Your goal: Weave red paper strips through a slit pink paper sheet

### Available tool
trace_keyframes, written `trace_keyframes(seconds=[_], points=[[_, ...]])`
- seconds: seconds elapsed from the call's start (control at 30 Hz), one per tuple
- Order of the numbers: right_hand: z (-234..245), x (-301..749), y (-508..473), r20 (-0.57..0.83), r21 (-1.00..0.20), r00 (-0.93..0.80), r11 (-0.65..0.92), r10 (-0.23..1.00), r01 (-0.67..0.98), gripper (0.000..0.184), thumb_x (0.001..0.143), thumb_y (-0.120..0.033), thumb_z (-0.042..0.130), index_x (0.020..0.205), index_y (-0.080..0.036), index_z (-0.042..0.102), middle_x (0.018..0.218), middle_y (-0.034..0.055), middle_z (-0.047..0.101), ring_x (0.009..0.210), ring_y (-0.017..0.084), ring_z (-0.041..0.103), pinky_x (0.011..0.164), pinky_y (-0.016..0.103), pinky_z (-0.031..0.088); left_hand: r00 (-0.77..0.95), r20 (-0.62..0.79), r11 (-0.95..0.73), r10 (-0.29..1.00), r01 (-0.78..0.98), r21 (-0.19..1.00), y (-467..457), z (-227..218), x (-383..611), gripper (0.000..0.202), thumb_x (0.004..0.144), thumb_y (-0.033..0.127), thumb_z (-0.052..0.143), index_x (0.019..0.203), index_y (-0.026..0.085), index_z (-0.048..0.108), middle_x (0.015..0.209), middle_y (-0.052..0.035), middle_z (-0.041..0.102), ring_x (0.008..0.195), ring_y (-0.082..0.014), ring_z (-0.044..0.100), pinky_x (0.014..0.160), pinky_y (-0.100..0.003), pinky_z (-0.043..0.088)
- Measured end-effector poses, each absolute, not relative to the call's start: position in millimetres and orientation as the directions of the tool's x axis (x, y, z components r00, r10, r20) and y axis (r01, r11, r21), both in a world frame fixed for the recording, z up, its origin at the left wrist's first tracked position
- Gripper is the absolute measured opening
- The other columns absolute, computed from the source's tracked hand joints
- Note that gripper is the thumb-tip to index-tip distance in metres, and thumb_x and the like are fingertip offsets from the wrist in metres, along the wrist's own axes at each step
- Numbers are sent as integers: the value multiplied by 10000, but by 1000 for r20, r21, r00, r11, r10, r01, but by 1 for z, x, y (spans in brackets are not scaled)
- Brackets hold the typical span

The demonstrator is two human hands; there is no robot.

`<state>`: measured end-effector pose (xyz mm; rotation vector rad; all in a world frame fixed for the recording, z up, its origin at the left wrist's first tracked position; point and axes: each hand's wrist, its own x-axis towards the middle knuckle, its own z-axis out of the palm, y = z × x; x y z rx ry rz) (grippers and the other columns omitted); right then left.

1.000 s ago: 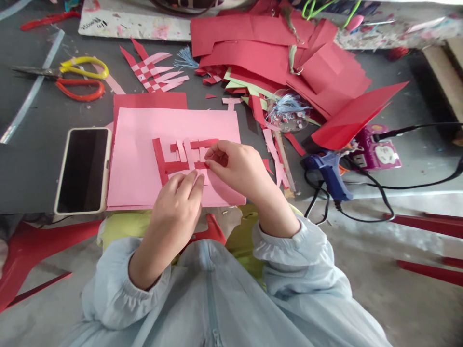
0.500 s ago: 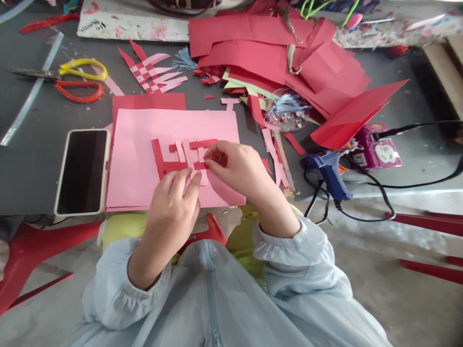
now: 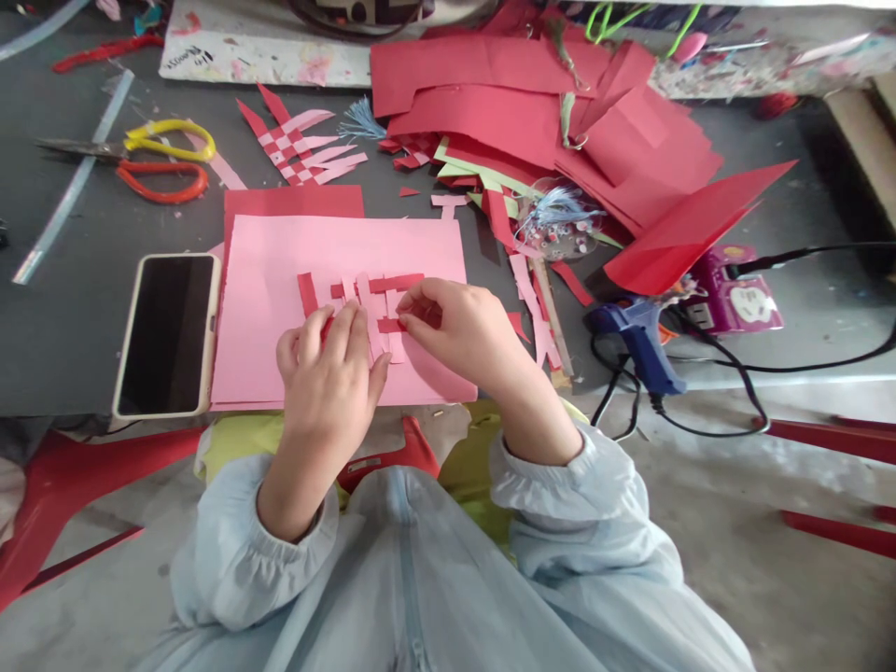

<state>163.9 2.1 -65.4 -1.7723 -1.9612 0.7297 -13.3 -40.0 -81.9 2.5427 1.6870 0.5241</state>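
Observation:
Red paper strips (image 3: 396, 283) and pink paper strips (image 3: 372, 317) cross over and under each other on a pink sheet of paper (image 3: 252, 308). My left hand (image 3: 330, 359) lies with fingers extended over the left part of the weave, covering some of the strips. With thumb and forefinger pinched, my right hand (image 3: 455, 327) grips the right end of the lower red strip (image 3: 390, 326). Another red strip (image 3: 306, 293) slants out at the upper left of my left hand. A red sheet (image 3: 294, 201) shows beneath the pink one.
A phone (image 3: 166, 336) lies left of the sheets, with scissors (image 3: 150, 159) beyond it. A woven paper piece (image 3: 298, 145) sits at the back, near stacked red paper (image 3: 490, 112). Right stand a blue glue gun (image 3: 640, 341), a purple box (image 3: 735, 289) and black cables.
My left hand has moved up and left, its fingers now spread flat over the strips. My right hand keeps its pinch in nearly the same place. The view has shifted slightly.

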Motion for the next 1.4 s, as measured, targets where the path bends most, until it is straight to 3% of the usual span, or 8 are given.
trace_keyframes(seconds=[0.27, 1.4], points=[[-67, 164, 2, -54, -621, -120, 61, 991, 782, 119, 842, -175, 618, 913, -196, 712, 889, 30, 773, 739, 164, 637, 689, 284, 413, 361, 306, -419, 881, 896, 149, -37, -86, -14, 431, 993, 343, 516, 1339, 104, 610, 1323, -196, 678, 1227, -359, 564, 972, -521, 403], [-65, 163, 1, -74, -618, -123, 51, 990, 784, 125, 834, -159, 614, 911, -201, 703, 904, 33, 774, 769, 180, 647, 700, 296, 420, 320, 286, -376, 903, 911, 171, -37, -86, -7, 390, 987, 351, 533, 1324, 178, 623, 1359, -197, 637, 1296, -373, 522, 1030, -577, 363]])
